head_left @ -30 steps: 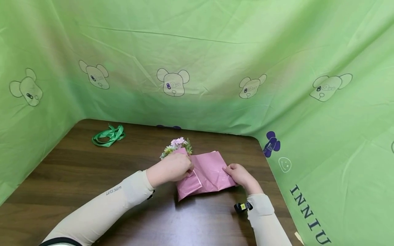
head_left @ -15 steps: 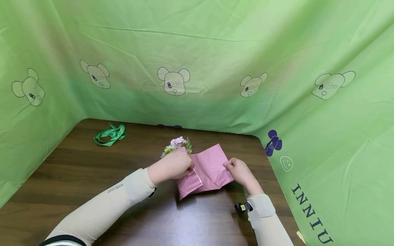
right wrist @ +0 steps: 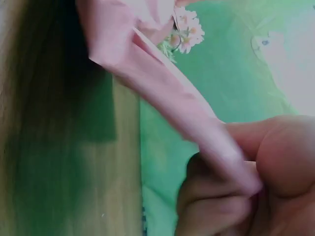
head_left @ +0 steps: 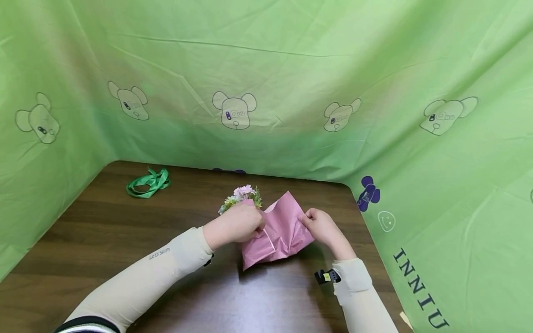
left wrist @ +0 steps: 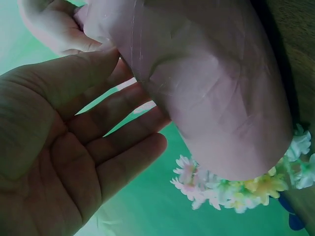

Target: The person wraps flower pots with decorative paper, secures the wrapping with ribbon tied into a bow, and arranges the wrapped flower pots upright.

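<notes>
Pink wrapping paper [head_left: 285, 226] is wrapped around a small bunch of artificial flowers [head_left: 238, 196], whose lilac, white and yellow heads poke out past its far left side. My left hand [head_left: 238, 223] pinches the folded left part, thumb on the near side and fingers behind the edge, as the left wrist view shows. The paper covers the stems. On the other side, my right hand [head_left: 324, 226] pinches the loose right edge between thumb and curled fingers. That flap is lifted and creased, its corner pointing away from me. In the right wrist view the paper [right wrist: 167, 98] is blurred.
A loose coil of green ribbon [head_left: 149, 183] lies at the back left of the brown wooden table [head_left: 83, 231]. Green printed cloth [head_left: 287, 92] hangs behind the table and along both sides.
My right hand has shifted slightly up and left, raising the paper's right flap and bending it toward the flowers. My left hand keeps its grip in nearly the same place.
</notes>
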Demonstrator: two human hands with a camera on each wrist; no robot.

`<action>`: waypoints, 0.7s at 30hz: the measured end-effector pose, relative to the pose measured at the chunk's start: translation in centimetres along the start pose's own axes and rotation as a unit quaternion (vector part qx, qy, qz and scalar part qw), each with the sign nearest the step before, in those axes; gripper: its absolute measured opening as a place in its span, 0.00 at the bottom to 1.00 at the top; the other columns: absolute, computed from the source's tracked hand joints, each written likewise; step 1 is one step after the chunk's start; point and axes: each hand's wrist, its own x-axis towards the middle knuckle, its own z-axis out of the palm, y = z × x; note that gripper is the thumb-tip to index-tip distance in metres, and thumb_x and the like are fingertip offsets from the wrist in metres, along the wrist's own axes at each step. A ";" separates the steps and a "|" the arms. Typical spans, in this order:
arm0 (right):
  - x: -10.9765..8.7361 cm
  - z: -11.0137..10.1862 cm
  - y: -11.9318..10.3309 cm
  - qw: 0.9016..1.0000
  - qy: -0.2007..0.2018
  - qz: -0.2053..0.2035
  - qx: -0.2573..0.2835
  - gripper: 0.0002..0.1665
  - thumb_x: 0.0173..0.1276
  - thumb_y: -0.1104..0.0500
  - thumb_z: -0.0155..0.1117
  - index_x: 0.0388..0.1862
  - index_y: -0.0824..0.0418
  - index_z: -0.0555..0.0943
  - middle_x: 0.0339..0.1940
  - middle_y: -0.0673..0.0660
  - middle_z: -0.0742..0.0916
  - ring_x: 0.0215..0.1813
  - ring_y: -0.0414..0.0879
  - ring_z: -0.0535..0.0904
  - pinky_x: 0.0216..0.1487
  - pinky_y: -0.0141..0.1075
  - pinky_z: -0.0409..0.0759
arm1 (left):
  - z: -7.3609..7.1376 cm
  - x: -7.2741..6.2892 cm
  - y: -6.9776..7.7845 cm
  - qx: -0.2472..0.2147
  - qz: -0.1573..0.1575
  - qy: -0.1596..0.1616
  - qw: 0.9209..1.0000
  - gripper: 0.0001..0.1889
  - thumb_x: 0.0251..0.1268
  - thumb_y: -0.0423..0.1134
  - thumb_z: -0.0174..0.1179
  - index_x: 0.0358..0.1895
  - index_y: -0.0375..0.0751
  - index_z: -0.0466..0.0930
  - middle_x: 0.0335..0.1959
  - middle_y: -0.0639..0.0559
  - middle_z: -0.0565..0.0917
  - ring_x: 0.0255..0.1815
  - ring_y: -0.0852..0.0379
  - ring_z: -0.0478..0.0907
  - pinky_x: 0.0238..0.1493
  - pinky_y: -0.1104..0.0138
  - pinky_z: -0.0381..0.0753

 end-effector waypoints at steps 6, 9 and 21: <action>0.1 0.9 2.1 0.992 -0.068 0.067 0.086 0.16 0.75 0.57 0.59 0.26 0.63 0.77 0.20 0.50 0.75 0.26 0.43 0.71 0.28 0.35 0.71 | 0.5 0.5 0.5 0.007 -0.012 -0.003 1.000 0.13 0.53 0.41 0.74 0.19 0.55 0.78 0.18 0.62 0.78 0.21 0.58 0.74 0.25 0.65 0.75; 0.1 1.7 3.6 0.975 -0.124 0.121 0.139 0.18 0.77 0.55 0.57 0.26 0.62 0.76 0.19 0.50 0.74 0.22 0.41 0.71 0.24 0.34 0.74 | 0.8 0.6 0.7 0.003 -0.016 -0.012 1.000 0.13 0.56 0.41 0.73 0.19 0.55 0.78 0.18 0.62 0.78 0.21 0.58 0.73 0.23 0.65 0.74; 0.5 2.8 4.9 0.964 -0.125 0.145 0.185 0.14 0.71 0.56 0.67 0.28 0.63 0.79 0.19 0.50 0.79 0.23 0.40 0.77 0.25 0.35 0.79 | 0.8 0.0 0.4 -0.018 -0.002 0.000 1.000 0.10 0.58 0.40 0.73 0.24 0.54 0.80 0.22 0.61 0.80 0.23 0.58 0.76 0.28 0.64 0.78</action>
